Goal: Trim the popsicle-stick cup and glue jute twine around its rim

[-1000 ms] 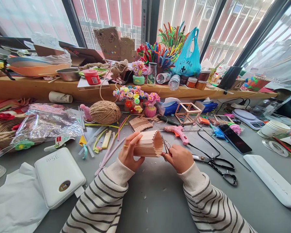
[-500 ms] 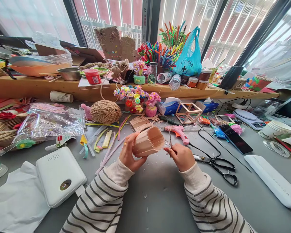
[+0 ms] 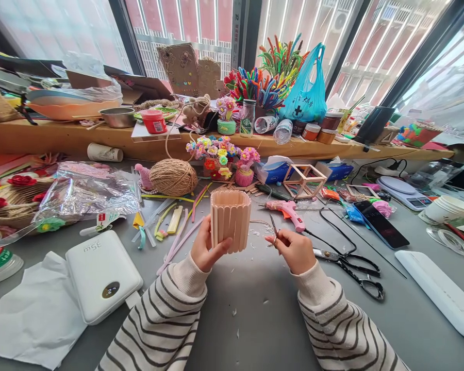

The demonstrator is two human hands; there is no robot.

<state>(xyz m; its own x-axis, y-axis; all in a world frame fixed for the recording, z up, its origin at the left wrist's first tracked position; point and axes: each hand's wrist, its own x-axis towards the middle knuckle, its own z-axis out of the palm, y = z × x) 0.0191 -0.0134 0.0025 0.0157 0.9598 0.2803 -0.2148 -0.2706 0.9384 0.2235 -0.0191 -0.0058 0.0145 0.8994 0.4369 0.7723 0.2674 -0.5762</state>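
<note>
Holding the craft-stick cup [image 3: 231,220] upright above the tabletop [image 3: 255,309], the left hand [image 3: 205,248] had its grip wrapped round the cup's side. Just right of it, the right hand [image 3: 294,251] pinched small tweezers [image 3: 274,226]; black scissors [image 3: 351,265] lay further right

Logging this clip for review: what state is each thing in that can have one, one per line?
Stick cup: upright, open end up, gripped by left hand.
Small scissors: pinched in right hand, tip up.
Large scissors: lying flat on the table.
Glue gun: lying on its side.
Twine ball: wound, resting.
Phone: screen dark.
</note>
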